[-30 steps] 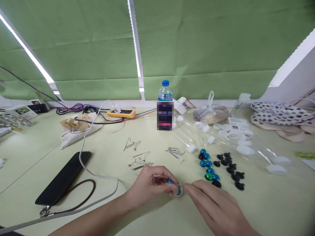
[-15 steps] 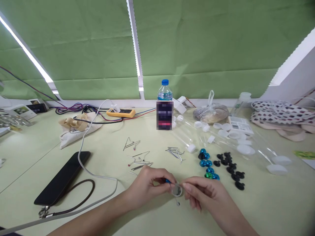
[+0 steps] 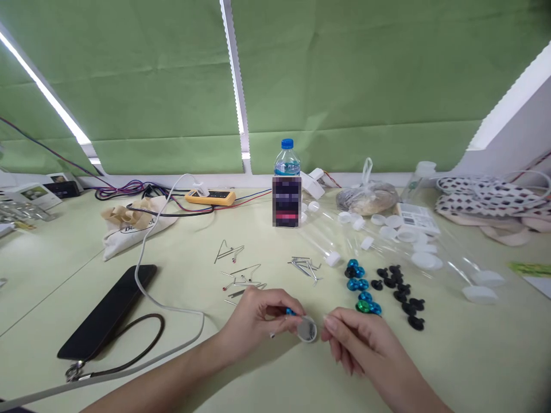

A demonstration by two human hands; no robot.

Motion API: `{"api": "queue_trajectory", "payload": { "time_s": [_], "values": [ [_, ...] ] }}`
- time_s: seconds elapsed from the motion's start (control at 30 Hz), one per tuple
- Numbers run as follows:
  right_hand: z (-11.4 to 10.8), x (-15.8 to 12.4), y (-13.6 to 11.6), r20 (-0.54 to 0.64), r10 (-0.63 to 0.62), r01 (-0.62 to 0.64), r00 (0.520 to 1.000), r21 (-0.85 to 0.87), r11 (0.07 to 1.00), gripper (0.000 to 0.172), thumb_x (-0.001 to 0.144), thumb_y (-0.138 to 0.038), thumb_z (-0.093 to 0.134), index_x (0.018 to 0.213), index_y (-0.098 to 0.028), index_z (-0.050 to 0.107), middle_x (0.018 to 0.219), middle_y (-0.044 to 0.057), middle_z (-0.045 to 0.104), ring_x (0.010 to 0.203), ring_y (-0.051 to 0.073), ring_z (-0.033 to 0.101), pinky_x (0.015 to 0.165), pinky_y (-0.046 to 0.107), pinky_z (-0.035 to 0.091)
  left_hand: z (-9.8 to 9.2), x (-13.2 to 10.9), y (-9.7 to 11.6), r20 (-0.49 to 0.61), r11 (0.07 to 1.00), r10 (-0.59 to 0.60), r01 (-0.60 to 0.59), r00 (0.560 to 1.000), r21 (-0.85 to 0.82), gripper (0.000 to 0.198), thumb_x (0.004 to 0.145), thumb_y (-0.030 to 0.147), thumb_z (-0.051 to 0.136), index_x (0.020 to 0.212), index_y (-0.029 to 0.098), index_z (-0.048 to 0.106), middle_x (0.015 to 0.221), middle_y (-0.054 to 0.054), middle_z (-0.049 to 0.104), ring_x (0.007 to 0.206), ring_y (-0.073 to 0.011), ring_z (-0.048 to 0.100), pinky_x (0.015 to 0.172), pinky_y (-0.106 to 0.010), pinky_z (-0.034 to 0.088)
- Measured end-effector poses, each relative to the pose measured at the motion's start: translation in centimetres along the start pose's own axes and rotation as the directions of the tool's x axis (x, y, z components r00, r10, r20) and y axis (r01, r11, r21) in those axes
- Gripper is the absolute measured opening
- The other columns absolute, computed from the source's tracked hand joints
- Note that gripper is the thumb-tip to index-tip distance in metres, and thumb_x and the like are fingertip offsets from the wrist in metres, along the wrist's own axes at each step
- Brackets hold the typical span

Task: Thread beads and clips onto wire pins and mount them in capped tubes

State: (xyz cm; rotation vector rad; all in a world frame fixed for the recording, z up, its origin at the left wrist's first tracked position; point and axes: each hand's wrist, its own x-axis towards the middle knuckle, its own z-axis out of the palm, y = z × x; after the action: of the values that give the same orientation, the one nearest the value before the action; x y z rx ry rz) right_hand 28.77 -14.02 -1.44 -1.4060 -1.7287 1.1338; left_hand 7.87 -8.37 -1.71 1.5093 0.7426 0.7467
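Note:
My left hand (image 3: 258,318) is closed in a pinch on a small blue bead (image 3: 289,312) with a thin metal pin, low at the table's near middle. A small round silver disc (image 3: 307,329) sits at its fingertips, between both hands. My right hand (image 3: 361,344) is just right of the disc, its thumb and forefinger pressed together; what they hold, if anything, is too thin to make out. A cluster of shiny blue and green beads (image 3: 360,285) and a cluster of black beads (image 3: 400,289) lie just beyond my right hand.
Loose bent metal pins (image 3: 241,275) and a pile of pins (image 3: 305,267) lie ahead of my hands. A black phone (image 3: 107,312) with a white cable lies left. A water bottle (image 3: 286,186), clear tubes with white caps (image 3: 400,238), a cloth bag (image 3: 129,226) and a yellow meter (image 3: 210,198) sit further back.
My right hand has drawn back slightly from the disc and curled its fingers. The left hand has turned the bead and pin a little; the disc now faces up between the hands.

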Motion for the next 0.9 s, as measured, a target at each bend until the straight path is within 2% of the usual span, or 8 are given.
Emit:
{"api": "queue_trajectory", "payload": {
  "time_s": [0.07, 0.13, 0.23, 0.37, 0.5, 0.63, 0.77, 0.9],
  "values": [
    [-0.1, 0.0, 0.1, 0.009, 0.017, -0.016, 1.0, -0.016, 1.0, 0.046, 0.102, -0.041, 0.035, 0.068, -0.019, 0.058, 0.053, -0.002, 0.055, 0.044, 0.011, 0.054, 0.04, 0.02, 0.041, -0.1, 0.1, -0.1, 0.001, 1.0, 0.008, -0.008, 1.0, 0.019, 0.019, 0.08, 0.031, 0.073, 0.084, 0.012, 0.072, 0.083, -0.01, 0.073, 0.066, -0.0148, 0.066, 0.064, -0.025, 0.053],
    [-0.3, -0.2, 0.4, -0.107, -0.206, 0.173, 0.973, -0.262, 0.949, 0.039, 0.102, -0.038, 0.037, 0.084, -0.018, 0.065, 0.063, 0.002, 0.063, 0.053, 0.014, 0.061, 0.047, 0.023, 0.048, -0.1, 0.2, 0.0, -0.013, 1.0, 0.006, -0.006, 1.0, -0.004, 0.017, 0.08, 0.029, 0.072, 0.083, 0.012, 0.072, 0.082, -0.009, 0.073, 0.067, -0.0148, 0.066, 0.065, -0.025, 0.054],
    [-0.6, -0.8, 1.0, -0.097, -0.628, 0.39, 0.772, -0.708, 0.589, 0.029, 0.1, -0.024, 0.044, 0.125, -0.018, 0.059, 0.1, 0.011, 0.07, 0.083, 0.022, 0.068, 0.07, 0.032, 0.054, -0.2, 0.4, 0.2, -0.035, 0.998, -0.022, 0.019, 0.999, -0.062, 0.014, 0.08, 0.026, 0.073, 0.08, 0.012, 0.071, 0.076, -0.007, 0.072, 0.064, -0.0135, 0.066, 0.06, -0.022, 0.053],
    [-0.7, -1.4, 1.4, 0.104, -0.776, 0.484, 0.622, -0.831, 0.276, 0.039, 0.094, -0.002, 0.036, 0.125, -0.011, 0.058, 0.107, 0.016, 0.069, 0.094, 0.027, 0.065, 0.082, 0.038, 0.05, 0.0, 0.4, 0.4, -0.007, 0.993, -0.048, 0.047, 0.999, -0.109, 0.015, 0.078, 0.026, 0.075, 0.079, 0.012, 0.071, 0.075, -0.006, 0.072, 0.062, -0.0126, 0.066, 0.058, -0.021, 0.052],
    [-0.3, -1.1, 1.0, 0.002, -0.666, 0.503, 0.746, -0.656, 0.562, 0.034, 0.096, -0.006, 0.035, 0.112, -0.014, 0.064, 0.085, 0.009, 0.067, 0.071, 0.018, 0.064, 0.062, 0.03, 0.05, 0.2, 0.2, 0.4, -0.013, 0.997, -0.029, 0.028, 0.999, -0.078, 0.016, 0.077, 0.027, 0.075, 0.08, 0.012, 0.072, 0.078, -0.008, 0.073, 0.065, -0.0138, 0.066, 0.065, -0.025, 0.054],
    [0.1, -0.1, 0.1, -0.057, -0.189, 0.179, 0.98, -0.146, 0.973, 0.029, 0.097, -0.026, 0.046, 0.08, -0.019, 0.069, 0.064, 0.0, 0.056, 0.052, 0.012, 0.055, 0.047, 0.022, 0.044, 0.1, -0.1, 0.1, -0.009, 0.997, 0.028, -0.027, 1.0, 0.078, 0.018, 0.081, 0.03, 0.071, 0.086, 0.012, 0.073, 0.084, -0.01, 0.074, 0.067, -0.0162, 0.068, 0.065, -0.026, 0.054],
    [0.2, 0.4, -0.1, 0.087, 0.11, -0.124, 0.99, 0.172, 0.977, 0.033, 0.093, -0.039, 0.052, 0.073, -0.017, 0.066, 0.056, -0.003, 0.051, 0.046, 0.009, 0.05, 0.042, 0.019, 0.041, 0.0, -0.1, -0.2, 0.009, 0.984, 0.047, -0.048, 0.999, 0.173, 0.017, 0.084, 0.028, 0.067, 0.088, 0.013, 0.074, 0.084, -0.009, 0.075, 0.072, -0.0177, 0.069, 0.068, -0.026, 0.055],
    [-0.1, 0.0, 0.8, -0.059, -0.155, 0.15, 0.986, -0.078, 0.986, 0.022, 0.095, -0.034, 0.053, 0.101, -0.018, 0.068, 0.075, 0.003, 0.063, 0.059, 0.013, 0.059, 0.052, 0.023, 0.048, -0.2, 0.2, 0.0, -0.033, 0.997, 0.011, -0.009, 0.999, 0.072, 0.015, 0.082, 0.028, 0.07, 0.084, 0.013, 0.072, 0.079, -0.007, 0.073, 0.067, -0.0154, 0.068, 0.065, -0.024, 0.054]
  ]
}}
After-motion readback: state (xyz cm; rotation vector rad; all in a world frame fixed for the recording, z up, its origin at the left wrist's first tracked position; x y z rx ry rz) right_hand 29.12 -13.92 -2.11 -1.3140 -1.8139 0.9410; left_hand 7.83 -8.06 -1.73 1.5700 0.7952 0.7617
